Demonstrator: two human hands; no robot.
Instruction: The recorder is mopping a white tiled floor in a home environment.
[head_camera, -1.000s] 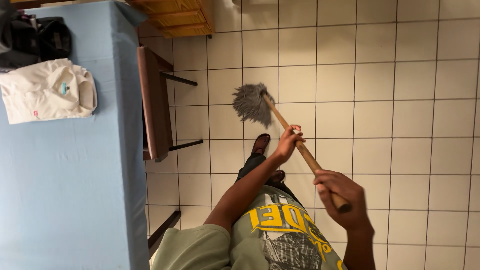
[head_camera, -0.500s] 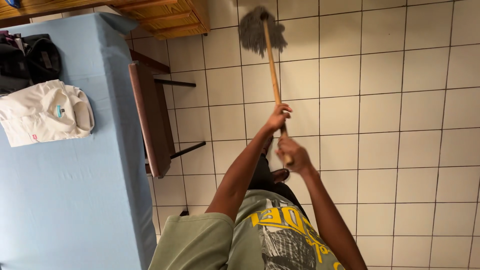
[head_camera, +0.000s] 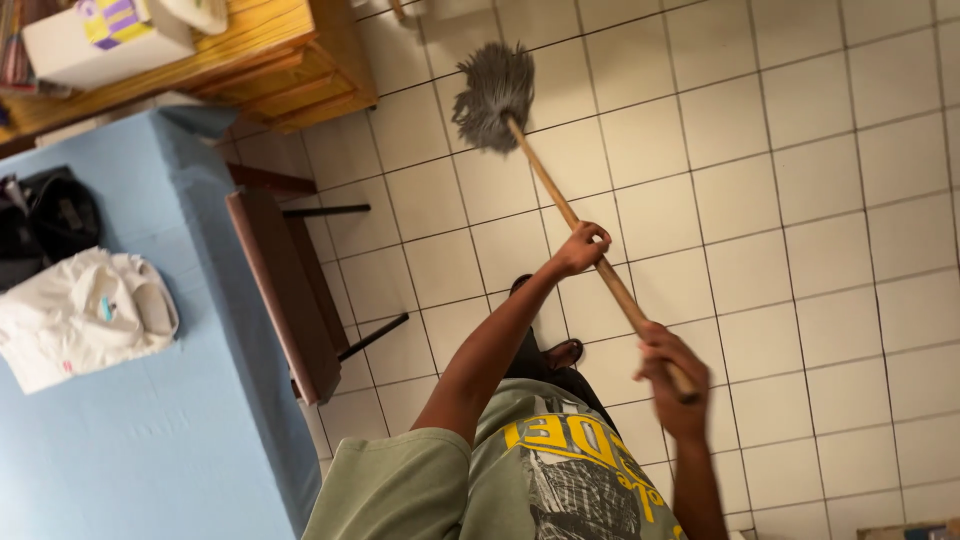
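A mop with a grey stringy head (head_camera: 495, 95) and a long wooden handle (head_camera: 555, 195) rests on the white tiled floor (head_camera: 800, 150), head far out in front of me. My left hand (head_camera: 582, 247) grips the handle midway along. Lower down, my right hand (head_camera: 672, 378) is closed round the handle's near end. My dark shoes (head_camera: 560, 352) show beneath my arms, and I wear a green printed shirt.
A table with a blue cloth (head_camera: 120, 430) stands at left, with a white cap (head_camera: 90, 315) and a black bag (head_camera: 45, 220) on it. A brown bench (head_camera: 290, 290) stands beside it. A wooden shelf (head_camera: 260, 50) with a white box sits beyond.
The mop head swung from near my feet out across the floor and now sits a little nearer than half a second ago. My right hand has slid back down the handle.
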